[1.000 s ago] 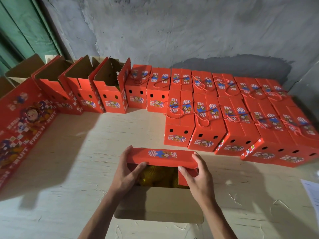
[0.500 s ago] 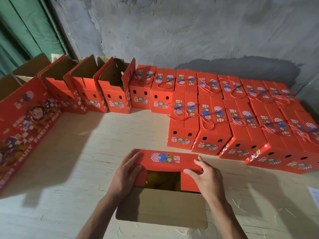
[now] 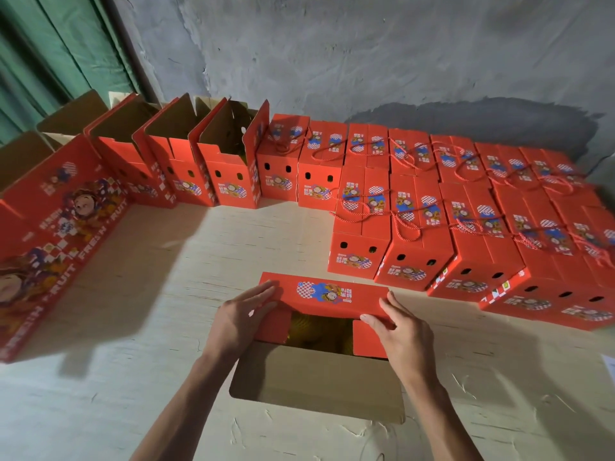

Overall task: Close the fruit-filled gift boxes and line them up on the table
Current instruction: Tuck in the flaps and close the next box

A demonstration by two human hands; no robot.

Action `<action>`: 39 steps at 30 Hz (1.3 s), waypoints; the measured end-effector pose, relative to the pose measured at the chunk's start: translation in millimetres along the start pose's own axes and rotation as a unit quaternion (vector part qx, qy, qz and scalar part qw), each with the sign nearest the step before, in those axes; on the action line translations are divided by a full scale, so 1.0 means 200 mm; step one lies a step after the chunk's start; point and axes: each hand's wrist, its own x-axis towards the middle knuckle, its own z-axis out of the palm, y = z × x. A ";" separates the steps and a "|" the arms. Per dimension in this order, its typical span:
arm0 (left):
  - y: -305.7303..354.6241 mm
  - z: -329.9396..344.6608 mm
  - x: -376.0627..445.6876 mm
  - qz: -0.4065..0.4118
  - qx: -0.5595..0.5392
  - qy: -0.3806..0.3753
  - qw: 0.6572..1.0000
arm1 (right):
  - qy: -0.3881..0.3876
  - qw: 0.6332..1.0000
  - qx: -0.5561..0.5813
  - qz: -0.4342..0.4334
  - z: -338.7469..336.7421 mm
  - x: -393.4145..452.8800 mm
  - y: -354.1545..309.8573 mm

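A red gift box [image 3: 324,296] stands in front of me on the table, half shut. Yellow fruit [image 3: 319,331] shows through the gap in its top. Its far red flap lies folded down over the opening, and the near brown flap [image 3: 316,380] still hangs out toward me. My left hand [image 3: 238,316] presses flat fingers on the far flap's left end. At the flap's right end my right hand [image 3: 397,324] does the same with straight fingers. Several closed red boxes [image 3: 419,224] with rope handles stand in two rows at the right.
Several open red boxes [image 3: 213,168] line the back left by the wall. A large flat red carton [image 3: 56,227] leans along the left edge. A white paper [image 3: 609,364] lies at the far right. The wooden table [image 3: 133,294] is pale.
The far red flap has been folded further down over the opening. Both hands moved with it and now lie flatter on its ends.
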 end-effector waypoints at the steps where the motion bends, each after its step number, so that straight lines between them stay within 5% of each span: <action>1: -0.01 -0.02 0.00 0.012 0.004 -0.021 1.000 | 0.000 1.000 -0.005 -0.005 0.00 0.00 0.01; 4: -0.02 -0.05 0.01 0.034 0.007 -0.058 0.998 | 0.003 1.000 -0.019 -0.023 0.01 0.01 0.02; 9: -0.01 -0.01 -0.01 0.059 0.019 0.026 0.998 | 0.024 0.999 -0.015 -0.040 0.01 0.01 0.03; 18: -0.02 -0.03 -0.03 0.080 0.044 0.051 0.995 | 0.062 0.994 0.027 -0.084 0.02 -0.01 0.08; 25: -0.07 -0.04 0.02 0.149 0.085 0.018 0.985 | 0.019 0.982 -0.037 -0.184 -0.05 0.02 0.12; 32: -0.09 0.00 0.07 0.152 0.072 0.002 0.986 | 0.085 0.965 -0.094 -0.230 0.00 -0.03 0.14; 39: -0.04 -0.02 0.11 0.187 0.114 0.005 0.976 | 0.038 0.982 -0.064 -0.172 -0.04 0.05 0.05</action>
